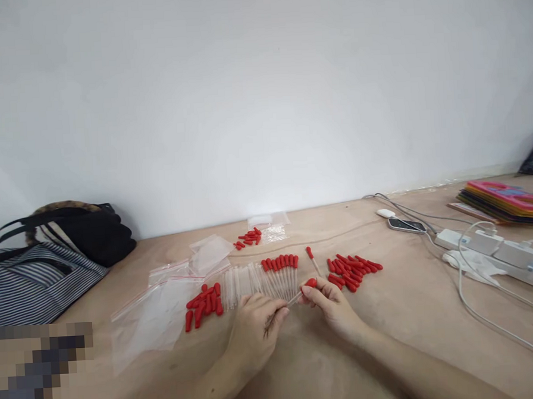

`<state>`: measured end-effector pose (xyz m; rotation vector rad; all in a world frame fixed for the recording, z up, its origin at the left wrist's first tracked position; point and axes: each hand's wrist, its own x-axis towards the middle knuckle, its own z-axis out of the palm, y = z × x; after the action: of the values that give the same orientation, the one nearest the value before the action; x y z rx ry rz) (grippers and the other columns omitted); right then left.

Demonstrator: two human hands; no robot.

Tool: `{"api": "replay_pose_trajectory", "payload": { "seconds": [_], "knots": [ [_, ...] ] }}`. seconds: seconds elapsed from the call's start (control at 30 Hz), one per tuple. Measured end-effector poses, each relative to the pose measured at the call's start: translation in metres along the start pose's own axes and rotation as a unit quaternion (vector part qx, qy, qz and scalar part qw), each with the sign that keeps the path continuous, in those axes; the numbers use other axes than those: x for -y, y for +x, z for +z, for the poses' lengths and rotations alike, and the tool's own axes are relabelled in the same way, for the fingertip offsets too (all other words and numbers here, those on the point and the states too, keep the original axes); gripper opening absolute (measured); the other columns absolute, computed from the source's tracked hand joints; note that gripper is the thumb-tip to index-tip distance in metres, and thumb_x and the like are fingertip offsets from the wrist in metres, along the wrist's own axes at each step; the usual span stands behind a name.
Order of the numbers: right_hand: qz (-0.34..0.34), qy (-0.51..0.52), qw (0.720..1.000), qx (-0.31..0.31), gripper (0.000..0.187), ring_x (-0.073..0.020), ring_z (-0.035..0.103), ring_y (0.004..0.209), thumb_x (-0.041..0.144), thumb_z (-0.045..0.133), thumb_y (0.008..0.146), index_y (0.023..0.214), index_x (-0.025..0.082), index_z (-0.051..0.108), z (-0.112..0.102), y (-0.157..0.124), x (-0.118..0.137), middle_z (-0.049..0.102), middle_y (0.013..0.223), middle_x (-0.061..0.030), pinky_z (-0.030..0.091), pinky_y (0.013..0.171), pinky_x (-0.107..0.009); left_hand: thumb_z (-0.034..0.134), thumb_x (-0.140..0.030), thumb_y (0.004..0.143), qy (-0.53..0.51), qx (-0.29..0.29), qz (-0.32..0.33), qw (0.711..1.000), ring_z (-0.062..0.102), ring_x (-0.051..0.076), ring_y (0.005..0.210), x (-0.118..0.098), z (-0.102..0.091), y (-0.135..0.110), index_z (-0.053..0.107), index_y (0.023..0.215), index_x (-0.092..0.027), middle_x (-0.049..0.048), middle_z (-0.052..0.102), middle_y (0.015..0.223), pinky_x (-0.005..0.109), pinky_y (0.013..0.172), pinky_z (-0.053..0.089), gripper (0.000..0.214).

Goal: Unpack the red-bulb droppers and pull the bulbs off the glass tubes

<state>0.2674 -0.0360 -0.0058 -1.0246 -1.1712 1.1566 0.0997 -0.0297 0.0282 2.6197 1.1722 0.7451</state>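
My left hand (255,331) pinches the clear glass tube of a dropper (295,299). My right hand (330,306) pinches the red rubber bulb (311,283) at the tube's other end. Just beyond my hands lies a row of assembled droppers (279,273) with red bulbs, and bare glass tubes (239,281) to their left. Loose red bulbs lie in piles at the left (203,305) and the right (353,268). A single finished dropper (312,258) lies apart.
Clear zip bags (160,312) lie at the left, with more bulbs (249,238) and a bag near the wall. A striped bag (38,277) sits far left. At the right are a phone (404,224), power strips with cables (497,253) and stacked coloured folders (508,202).
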Motion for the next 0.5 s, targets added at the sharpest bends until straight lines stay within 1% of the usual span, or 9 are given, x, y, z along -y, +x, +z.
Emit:
{"api": "replay_pose_trajectory", "payload": {
  "seconds": [0.1, 0.13, 0.17, 0.2, 0.23, 0.3, 0.33, 0.37, 0.5],
  "knots": [
    [0.028, -0.039, 0.998, 0.040, 0.033, -0.0112, 0.048, 0.055, 0.050, 0.060, 0.065, 0.070, 0.018, 0.055, -0.002, -0.004, -0.003, 0.056, 0.059, 0.0010, 0.036, 0.054, -0.024, 0.037, -0.021, 0.085, 0.067, -0.034, 0.061, 0.995, 0.054, 0.016, 0.068, 0.008, -0.001, -0.005, 0.062, 0.081, -0.021, 0.0004, 0.063, 0.068, 0.031, 0.066, 0.033, 0.025],
    [0.020, -0.080, 0.995, 0.057, 0.031, -0.0114, 0.048, 0.055, 0.048, 0.061, 0.066, 0.070, 0.018, 0.056, -0.004, -0.005, -0.004, 0.057, 0.060, 0.0006, 0.035, 0.054, -0.025, 0.038, -0.019, 0.084, 0.085, -0.043, 0.080, 0.992, 0.053, 0.016, 0.067, 0.010, -0.002, -0.007, 0.062, 0.078, -0.020, 0.0006, 0.062, 0.067, 0.031, 0.066, 0.031, 0.025],
    [-0.006, -0.137, 0.988, 0.076, 0.029, -0.0121, 0.048, 0.057, 0.047, 0.060, 0.067, 0.069, 0.018, 0.057, -0.006, -0.007, -0.003, 0.058, 0.061, 0.0001, 0.035, 0.057, -0.026, 0.038, -0.017, 0.084, 0.099, -0.048, 0.095, 0.989, 0.052, 0.016, 0.066, 0.012, -0.003, -0.010, 0.061, 0.075, -0.020, 0.0007, 0.061, 0.066, 0.031, 0.066, 0.030, 0.025],
    [-0.048, -0.206, 0.973, 0.094, 0.027, -0.0130, 0.049, 0.060, 0.045, 0.060, 0.069, 0.068, 0.018, 0.059, -0.009, -0.009, -0.002, 0.059, 0.062, -0.0004, 0.035, 0.061, -0.029, 0.039, -0.016, 0.083, 0.108, -0.047, 0.105, 0.988, 0.051, 0.015, 0.065, 0.014, -0.004, -0.014, 0.061, 0.073, -0.019, 0.0006, 0.060, 0.066, 0.031, 0.066, 0.029, 0.024],
    [-0.102, -0.276, 0.949, 0.110, 0.024, -0.0138, 0.049, 0.063, 0.043, 0.059, 0.071, 0.068, 0.019, 0.061, -0.011, -0.010, 0.000, 0.060, 0.063, -0.0005, 0.033, 0.066, -0.031, 0.040, -0.015, 0.082, 0.111, -0.038, 0.110, 0.987, 0.050, 0.015, 0.065, 0.014, -0.005, -0.017, 0.060, 0.070, -0.019, 0.0005, 0.059, 0.065, 0.031, 0.066, 0.028, 0.023],
    [-0.208, -0.384, 0.889, 0.137, 0.019, -0.0144, 0.048, 0.068, 0.038, 0.057, 0.075, 0.068, 0.022, 0.062, -0.016, -0.013, 0.003, 0.061, 0.063, 0.0005, 0.028, 0.072, -0.035, 0.040, -0.014, 0.081, 0.105, -0.009, 0.104, 0.989, 0.049, 0.014, 0.064, 0.012, -0.009, -0.023, 0.058, 0.068, -0.018, 0.0002, 0.058, 0.063, 0.031, 0.065, 0.027, 0.023],
    [-0.250, -0.413, 0.864, 0.145, 0.017, -0.0140, 0.047, 0.067, 0.036, 0.056, 0.077, 0.069, 0.022, 0.062, -0.017, -0.014, 0.004, 0.061, 0.061, 0.0012, 0.026, 0.073, -0.035, 0.040, -0.014, 0.081, 0.098, 0.010, 0.096, 0.990, 0.048, 0.014, 0.063, 0.009, -0.011, -0.025, 0.058, 0.067, -0.018, 0.0000, 0.057, 0.062, 0.030, 0.065, 0.027, 0.023],
    [-0.283, -0.426, 0.846, 0.147, 0.017, -0.0135, 0.047, 0.066, 0.035, 0.055, 0.078, 0.069, 0.022, 0.062, -0.017, -0.014, 0.005, 0.061, 0.059, 0.0018, 0.025, 0.072, -0.035, 0.040, -0.014, 0.081, 0.089, 0.031, 0.084, 0.992, 0.048, 0.014, 0.063, 0.007, -0.014, -0.027, 0.058, 0.067, -0.018, -0.0002, 0.057, 0.062, 0.030, 0.064, 0.027, 0.023],
    [-0.379, -0.432, 0.808, 0.130, 0.017, -0.0125, 0.044, 0.064, 0.033, 0.052, 0.081, 0.071, 0.022, 0.061, -0.016, -0.015, 0.003, 0.062, 0.058, 0.0026, 0.023, 0.070, -0.034, 0.037, -0.021, 0.084, 0.042, 0.118, 0.001, 0.992, 0.049, 0.014, 0.064, -0.002, -0.022, -0.029, 0.058, 0.064, -0.018, -0.0004, 0.056, 0.060, 0.029, 0.064, 0.028, 0.030]
  ]
}}
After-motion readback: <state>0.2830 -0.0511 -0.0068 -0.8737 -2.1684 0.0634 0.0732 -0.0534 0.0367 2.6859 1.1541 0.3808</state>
